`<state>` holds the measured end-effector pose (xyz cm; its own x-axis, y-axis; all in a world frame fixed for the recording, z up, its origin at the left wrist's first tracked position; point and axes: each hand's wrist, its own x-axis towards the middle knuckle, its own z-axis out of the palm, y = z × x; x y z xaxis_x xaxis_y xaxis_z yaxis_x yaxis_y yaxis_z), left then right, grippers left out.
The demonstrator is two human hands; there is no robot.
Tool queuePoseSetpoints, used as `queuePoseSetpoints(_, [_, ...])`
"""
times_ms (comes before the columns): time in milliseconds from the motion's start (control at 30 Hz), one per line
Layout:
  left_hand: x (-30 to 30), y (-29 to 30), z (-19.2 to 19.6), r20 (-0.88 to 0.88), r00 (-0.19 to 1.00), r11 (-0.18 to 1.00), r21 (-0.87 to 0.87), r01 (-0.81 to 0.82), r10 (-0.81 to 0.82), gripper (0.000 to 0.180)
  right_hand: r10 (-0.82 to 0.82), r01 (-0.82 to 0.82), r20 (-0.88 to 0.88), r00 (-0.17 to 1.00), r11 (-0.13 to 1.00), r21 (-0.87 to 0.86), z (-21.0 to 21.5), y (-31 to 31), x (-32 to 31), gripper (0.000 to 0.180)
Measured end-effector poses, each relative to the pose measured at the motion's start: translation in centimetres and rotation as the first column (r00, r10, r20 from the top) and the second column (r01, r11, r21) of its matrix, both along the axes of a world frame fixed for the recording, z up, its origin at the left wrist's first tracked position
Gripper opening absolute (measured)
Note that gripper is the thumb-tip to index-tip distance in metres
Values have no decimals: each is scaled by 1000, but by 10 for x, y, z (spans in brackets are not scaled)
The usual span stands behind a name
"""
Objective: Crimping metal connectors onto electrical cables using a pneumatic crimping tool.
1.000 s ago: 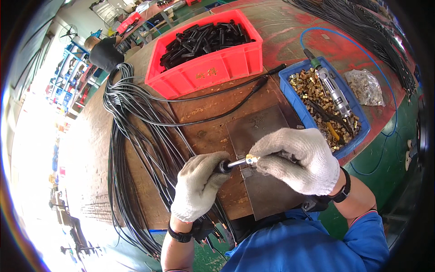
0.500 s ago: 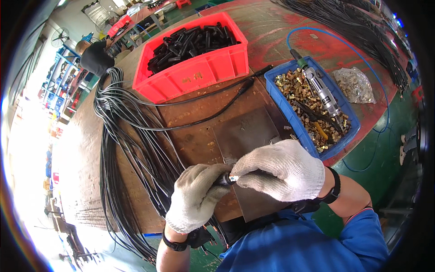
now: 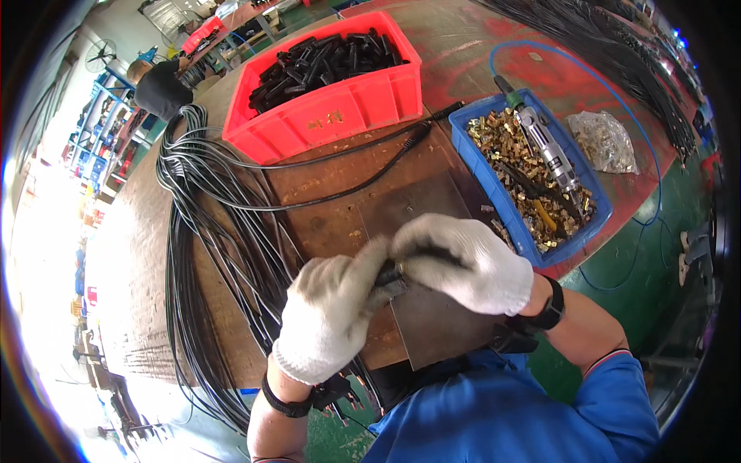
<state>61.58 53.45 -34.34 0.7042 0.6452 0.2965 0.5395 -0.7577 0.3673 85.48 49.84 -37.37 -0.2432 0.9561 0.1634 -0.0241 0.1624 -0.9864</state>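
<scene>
Mid-frame: gripping black cylinder (image 3: pixel 388 274) in white-knit-gloved left hand (image 3: pixel 326 312); cannot tell hold of white-knit-gloved right hand (image 3: pixel 478 266); could slip: bulky gloves (image 3: pixel 310 339).

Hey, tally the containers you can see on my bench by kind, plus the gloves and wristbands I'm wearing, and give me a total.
Red bin: 1
Blue tray: 1
Clear plastic bag: 1
White gloves: 2
Black wristbands: 2
Total: 7

Hands (image 3: pixel 472 270) between cables (image 3: pixel 181 193) and tray (image 3: pixel 525 235)
</scene>
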Motion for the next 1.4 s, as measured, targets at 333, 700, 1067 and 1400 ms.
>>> queuePoseSetpoints(333, [19,10,-2,315,931,973,79,-217,182,26,-317,187,-214,924,863,-470,-2,54,-5,33])
queuePoseSetpoints(700, [53,83,-56,757,333,560,-645,520,562,75,-438,295,-313,843,861,-414,-54,71,-30,31])
queuePoseSetpoints(1067, [53,88,-133,656,446,581,-752,312,610,23,-188,76,-400,897,957,-281,-84,102,-56,53])
queuePoseSetpoints(1400, [66,81,-140,677,447,614,-729,301,585,22,-238,217,-201,950,969,-117,-91,99,-49,39])
